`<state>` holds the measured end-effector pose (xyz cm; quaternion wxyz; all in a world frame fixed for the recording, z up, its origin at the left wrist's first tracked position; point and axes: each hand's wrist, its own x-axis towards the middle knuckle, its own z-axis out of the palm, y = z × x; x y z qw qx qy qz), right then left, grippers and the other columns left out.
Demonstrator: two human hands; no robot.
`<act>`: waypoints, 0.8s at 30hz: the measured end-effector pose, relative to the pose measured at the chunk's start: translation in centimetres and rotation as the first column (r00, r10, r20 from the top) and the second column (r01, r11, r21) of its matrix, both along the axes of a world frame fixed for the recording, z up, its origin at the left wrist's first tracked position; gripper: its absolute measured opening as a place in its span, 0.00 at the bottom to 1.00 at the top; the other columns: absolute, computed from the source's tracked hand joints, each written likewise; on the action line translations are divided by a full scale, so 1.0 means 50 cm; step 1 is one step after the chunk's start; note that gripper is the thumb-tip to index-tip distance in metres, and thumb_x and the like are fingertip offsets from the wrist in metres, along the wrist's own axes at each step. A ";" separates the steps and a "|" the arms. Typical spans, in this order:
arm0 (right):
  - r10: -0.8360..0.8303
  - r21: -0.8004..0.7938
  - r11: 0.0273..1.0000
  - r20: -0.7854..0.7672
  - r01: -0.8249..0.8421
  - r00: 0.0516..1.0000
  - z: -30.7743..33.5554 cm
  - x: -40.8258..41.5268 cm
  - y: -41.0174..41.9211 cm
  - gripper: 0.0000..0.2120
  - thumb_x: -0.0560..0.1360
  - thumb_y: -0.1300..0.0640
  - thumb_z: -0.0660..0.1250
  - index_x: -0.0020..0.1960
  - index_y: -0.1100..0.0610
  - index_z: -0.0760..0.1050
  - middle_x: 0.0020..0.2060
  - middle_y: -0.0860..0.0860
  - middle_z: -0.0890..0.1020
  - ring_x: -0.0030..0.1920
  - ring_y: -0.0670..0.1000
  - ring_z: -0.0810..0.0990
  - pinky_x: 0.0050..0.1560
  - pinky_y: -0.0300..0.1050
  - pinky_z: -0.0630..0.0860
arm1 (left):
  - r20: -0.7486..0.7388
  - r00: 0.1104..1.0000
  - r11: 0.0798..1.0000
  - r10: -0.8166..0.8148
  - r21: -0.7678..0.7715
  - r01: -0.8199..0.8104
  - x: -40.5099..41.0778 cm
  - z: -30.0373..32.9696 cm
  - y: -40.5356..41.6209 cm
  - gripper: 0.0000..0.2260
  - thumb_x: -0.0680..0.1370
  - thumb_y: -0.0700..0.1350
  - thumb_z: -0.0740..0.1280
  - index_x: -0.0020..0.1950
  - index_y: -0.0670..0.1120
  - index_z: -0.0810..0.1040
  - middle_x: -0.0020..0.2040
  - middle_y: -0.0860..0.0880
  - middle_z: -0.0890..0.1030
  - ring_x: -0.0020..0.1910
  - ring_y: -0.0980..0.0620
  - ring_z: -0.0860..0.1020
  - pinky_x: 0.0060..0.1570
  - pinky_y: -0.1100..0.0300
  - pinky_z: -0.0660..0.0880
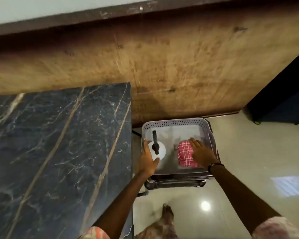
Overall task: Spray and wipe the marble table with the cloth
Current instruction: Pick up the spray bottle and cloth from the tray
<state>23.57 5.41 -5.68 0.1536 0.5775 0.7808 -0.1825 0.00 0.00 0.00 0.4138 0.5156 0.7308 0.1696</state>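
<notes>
Hands [148, 159] [203, 155] on round bottle [160, 150], checked cloth [185, 152]

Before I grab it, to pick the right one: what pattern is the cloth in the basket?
Red-pink with a white check, clearest in the head view: cloth.

Dark blue-black marble worktop [59, 144] with gold veins, left of frame. Just beside its right edge, pale perforated plastic basket [176, 121] on a dark stool. Left hand [148, 161] wrapped round white spray bottle with black nozzle [156, 149] inside basket. Right hand [201, 155] laid flat, fingers extended, on folded red-and-white checked cloth [185, 154]
</notes>
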 end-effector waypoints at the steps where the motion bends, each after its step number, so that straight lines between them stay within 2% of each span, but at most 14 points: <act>1: 0.024 -0.019 1.000 0.018 -0.023 1.000 -0.011 -0.006 0.007 0.31 0.80 0.57 0.58 0.77 0.59 0.46 0.77 0.56 0.52 0.76 0.55 0.53 0.75 0.53 0.55 | 0.023 1.000 0.999 0.007 0.039 -0.008 0.003 -0.008 0.006 0.45 0.72 0.40 0.72 0.76 0.45 0.42 0.76 0.43 0.61 0.70 0.39 0.68 0.67 0.47 0.67; 5: 0.041 -0.068 0.997 -0.046 -0.044 0.998 -0.087 -0.009 0.074 0.36 0.76 0.57 0.65 0.77 0.59 0.49 0.76 0.57 0.57 0.76 0.55 0.56 0.74 0.53 0.58 | 0.088 0.990 0.993 0.108 0.028 -0.111 0.025 -0.058 0.063 0.44 0.71 0.40 0.73 0.77 0.46 0.47 0.77 0.45 0.57 0.74 0.44 0.60 0.70 0.47 0.61; 8: 0.127 -0.107 0.986 -0.051 -0.131 0.991 -0.114 -0.003 0.108 0.40 0.72 0.53 0.72 0.76 0.60 0.54 0.73 0.58 0.64 0.71 0.57 0.65 0.71 0.52 0.65 | 0.134 0.979 0.983 0.152 0.083 -0.164 0.022 -0.101 0.088 0.42 0.69 0.44 0.75 0.76 0.51 0.54 0.72 0.47 0.69 0.71 0.45 0.66 0.70 0.45 0.63; 10: 0.172 -0.101 0.980 -0.016 -0.173 0.985 -0.134 -0.003 0.120 0.36 0.72 0.52 0.72 0.74 0.59 0.59 0.70 0.58 0.67 0.69 0.57 0.67 0.69 0.51 0.67 | 0.155 0.977 0.985 0.146 0.072 -0.158 0.018 -0.126 0.089 0.37 0.69 0.42 0.75 0.72 0.52 0.59 0.65 0.53 0.75 0.66 0.48 0.71 0.69 0.51 0.65; 12: 0.187 -0.093 0.978 0.006 -0.186 0.982 -0.144 -0.008 0.127 0.31 0.73 0.52 0.71 0.71 0.59 0.64 0.68 0.57 0.69 0.68 0.56 0.68 0.69 0.51 0.66 | 0.192 0.968 0.981 0.165 0.072 -0.181 0.018 -0.133 0.089 0.31 0.71 0.37 0.72 0.70 0.48 0.63 0.64 0.48 0.76 0.63 0.52 0.71 0.68 0.61 0.68; 14: 0.198 -0.089 0.977 0.015 -0.196 0.980 -0.144 -0.008 0.130 0.25 0.73 0.52 0.69 0.68 0.58 0.69 0.65 0.56 0.71 0.66 0.55 0.69 0.68 0.51 0.66 | 0.209 0.964 0.980 0.166 0.076 -0.185 0.021 -0.119 0.085 0.27 0.74 0.38 0.70 0.71 0.42 0.64 0.66 0.44 0.74 0.61 0.58 0.70 0.64 0.64 0.70; 16: 0.219 -0.066 0.973 -0.007 -0.219 0.976 -0.140 -0.004 0.126 0.22 0.73 0.52 0.70 0.64 0.57 0.73 0.64 0.56 0.71 0.65 0.55 0.69 0.67 0.52 0.67 | 0.187 0.972 0.981 0.143 0.104 -0.164 0.023 -0.102 0.079 0.27 0.75 0.41 0.68 0.72 0.42 0.62 0.63 0.51 0.73 0.56 0.64 0.70 0.60 0.67 0.69; 17: 0.230 -0.049 0.972 -0.030 -0.231 0.973 -0.136 -0.002 0.122 0.21 0.73 0.52 0.71 0.63 0.57 0.75 0.64 0.57 0.71 0.65 0.56 0.69 0.66 0.53 0.69 | 0.169 0.978 0.984 0.122 0.111 -0.142 0.026 -0.091 0.079 0.26 0.75 0.43 0.67 0.72 0.45 0.62 0.62 0.51 0.74 0.55 0.62 0.73 0.60 0.65 0.71; 19: 0.229 -0.042 0.971 -0.133 -0.236 0.964 -0.125 0.003 0.112 0.19 0.73 0.52 0.71 0.60 0.58 0.77 0.62 0.57 0.73 0.60 0.57 0.73 0.63 0.53 0.73 | 0.136 0.990 0.990 0.048 0.128 -0.066 0.030 -0.070 0.079 0.25 0.73 0.49 0.65 0.69 0.52 0.63 0.58 0.47 0.80 0.54 0.50 0.79 0.58 0.50 0.76; 20: 0.221 -0.060 0.970 -0.185 -0.236 0.958 -0.113 0.006 0.105 0.18 0.73 0.52 0.71 0.60 0.59 0.77 0.61 0.57 0.73 0.56 0.56 0.75 0.61 0.51 0.74 | 0.122 0.992 0.986 0.029 0.159 -0.048 0.030 -0.059 0.078 0.25 0.71 0.52 0.64 0.67 0.55 0.63 0.55 0.46 0.82 0.52 0.48 0.80 0.55 0.47 0.77; 22: 0.207 -0.103 0.967 -0.223 -0.234 0.953 -0.083 0.011 0.092 0.18 0.75 0.50 0.69 0.60 0.59 0.77 0.59 0.56 0.74 0.52 0.54 0.77 0.59 0.46 0.75 | 0.089 0.996 0.971 0.011 0.236 -0.032 0.025 -0.022 0.073 0.23 0.69 0.54 0.62 0.64 0.58 0.64 0.51 0.49 0.84 0.48 0.48 0.82 0.54 0.51 0.78; 24: 0.179 -0.128 0.969 -0.217 -0.209 0.960 -0.049 0.019 0.082 0.20 0.75 0.44 0.67 0.60 0.58 0.76 0.57 0.54 0.77 0.51 0.53 0.78 0.59 0.46 0.73 | 0.087 0.996 0.954 0.001 0.300 -0.027 0.020 0.021 0.059 0.22 0.68 0.53 0.63 0.62 0.59 0.64 0.50 0.51 0.84 0.46 0.51 0.81 0.54 0.57 0.77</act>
